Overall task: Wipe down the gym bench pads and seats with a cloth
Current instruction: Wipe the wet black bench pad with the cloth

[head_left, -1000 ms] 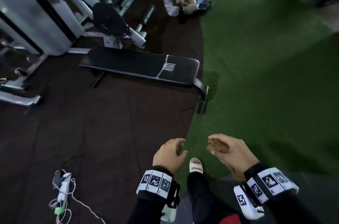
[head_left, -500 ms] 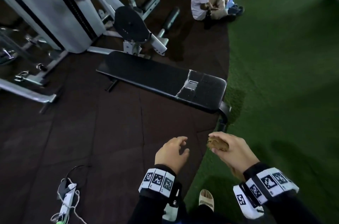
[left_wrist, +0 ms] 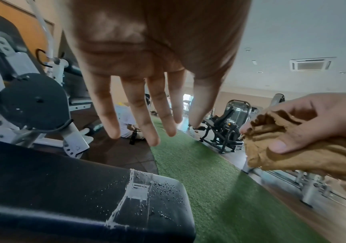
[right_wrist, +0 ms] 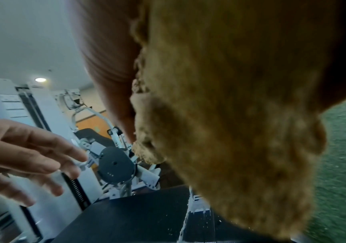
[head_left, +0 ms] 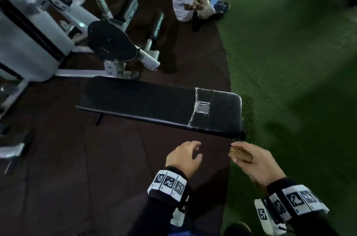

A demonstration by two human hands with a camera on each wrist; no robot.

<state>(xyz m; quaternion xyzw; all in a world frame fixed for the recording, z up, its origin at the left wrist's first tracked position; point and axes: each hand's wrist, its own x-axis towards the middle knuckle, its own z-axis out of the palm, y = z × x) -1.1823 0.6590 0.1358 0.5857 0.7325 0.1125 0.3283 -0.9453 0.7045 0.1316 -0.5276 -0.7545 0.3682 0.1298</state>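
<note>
Open air above bench pad (head_left: 139, 100)

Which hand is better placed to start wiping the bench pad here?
Right. The right hand already grips the cloth and hovers just short of the wet end of the bench pad. The left hand is empty, fingers relaxed.

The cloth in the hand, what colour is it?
The cloth is a tan, yellowish brown. It shows best in the left wrist view, bunched in the right hand.
</note>
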